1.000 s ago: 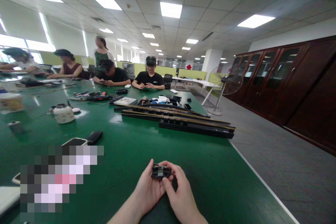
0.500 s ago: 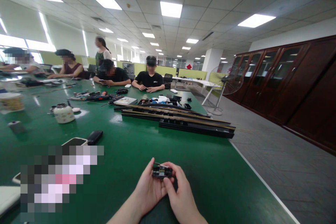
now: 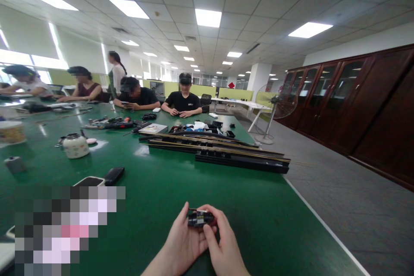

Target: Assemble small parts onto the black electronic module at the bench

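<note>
A small black device [image 3: 199, 219] with a lighter part in its middle is held between my two hands, above the near side of the green table [image 3: 155, 207]. My left hand [image 3: 186, 235] cradles it from the left and beneath, thumb raised along its left end. The fingers of my right hand [image 3: 221, 235] curl round its right end, with the thumb at its near side. A thin strip or wire shows along its far edge. What exactly the device is, I cannot make out.
Beyond my hands lie long black rails [image 3: 241, 161] with thin brass-coloured rods. A white jar [image 3: 75, 145], a grey cylinder [image 3: 14, 164] and a black pouch-like object [image 3: 114, 175] are on the left. A blurred-out patch hides the near left. Several people sit across the table.
The view has shifted a little, so my hands and the device sit slightly lower. The device looks slightly turned in my hands. A standing person at the back has turned and moved left.
</note>
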The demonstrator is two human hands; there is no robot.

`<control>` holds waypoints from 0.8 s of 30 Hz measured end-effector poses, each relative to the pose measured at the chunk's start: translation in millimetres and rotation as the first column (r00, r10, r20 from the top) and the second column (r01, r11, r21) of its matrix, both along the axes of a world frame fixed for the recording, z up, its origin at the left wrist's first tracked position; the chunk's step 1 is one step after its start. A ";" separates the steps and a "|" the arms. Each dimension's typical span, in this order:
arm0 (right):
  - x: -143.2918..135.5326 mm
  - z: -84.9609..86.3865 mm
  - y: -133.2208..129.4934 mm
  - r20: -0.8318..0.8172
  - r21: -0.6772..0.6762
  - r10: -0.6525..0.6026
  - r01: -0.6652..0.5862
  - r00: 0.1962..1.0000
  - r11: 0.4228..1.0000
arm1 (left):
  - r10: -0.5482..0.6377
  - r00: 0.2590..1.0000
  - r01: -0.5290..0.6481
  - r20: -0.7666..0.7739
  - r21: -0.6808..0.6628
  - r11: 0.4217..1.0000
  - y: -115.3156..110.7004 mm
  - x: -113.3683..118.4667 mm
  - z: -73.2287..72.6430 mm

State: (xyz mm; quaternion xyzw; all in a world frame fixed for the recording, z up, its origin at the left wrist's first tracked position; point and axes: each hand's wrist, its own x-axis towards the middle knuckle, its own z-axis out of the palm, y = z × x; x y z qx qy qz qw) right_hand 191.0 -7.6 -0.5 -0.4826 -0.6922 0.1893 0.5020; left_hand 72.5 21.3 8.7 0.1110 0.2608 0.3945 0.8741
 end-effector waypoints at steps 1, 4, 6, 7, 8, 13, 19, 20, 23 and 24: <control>0.2 -1.5 0.7 0.013 0.001 -0.004 0.004 1.000 1.000 | 0.011 1.000 -0.011 0.014 -0.005 1.000 0.2 -0.4 0.0; 1.0 -6.4 2.5 0.058 0.021 -0.019 0.017 0.998 1.000 | 0.025 0.996 -0.025 0.091 -0.001 1.000 1.1 -2.0 -1.2; 1.4 -8.6 3.3 0.087 0.043 -0.035 0.032 0.996 0.999 | 0.011 0.990 -0.013 0.142 0.013 1.000 1.8 -2.9 -2.4; 1.7 -9.2 3.5 0.100 0.049 -0.045 0.040 0.994 0.998 | 0.005 0.987 -0.008 0.160 0.020 1.000 2.0 -3.1 -2.8; 2.0 -9.3 3.7 0.112 0.054 -0.056 0.051 0.992 0.997 | 0.002 0.985 -0.006 0.170 0.025 1.000 2.2 -3.3 -2.9; 4.9 -9.2 4.8 0.131 0.079 -0.119 0.109 0.984 0.991 | 0.035 0.987 -0.037 0.159 0.008 0.999 2.7 -2.7 -0.8; 0.3 -15.0 6.8 0.039 0.095 -0.152 0.148 0.988 0.984 | 0.026 0.986 -0.024 0.166 -0.014 1.000 5.2 -2.9 -1.6; -1.2 -15.7 7.1 0.026 0.085 -0.144 0.141 0.989 0.986 | 0.009 0.985 -0.006 0.174 -0.015 1.000 6.1 -3.0 -2.5; -3.7 -17.4 8.7 0.012 0.073 -0.122 0.121 0.992 0.990 | -0.022 0.981 0.026 0.194 -0.016 1.000 8.6 -2.5 -4.8; -3.7 -18.1 9.4 0.012 0.075 -0.118 0.117 0.993 0.990 | -0.027 0.980 0.030 0.197 -0.012 0.999 9.2 -2.1 -5.3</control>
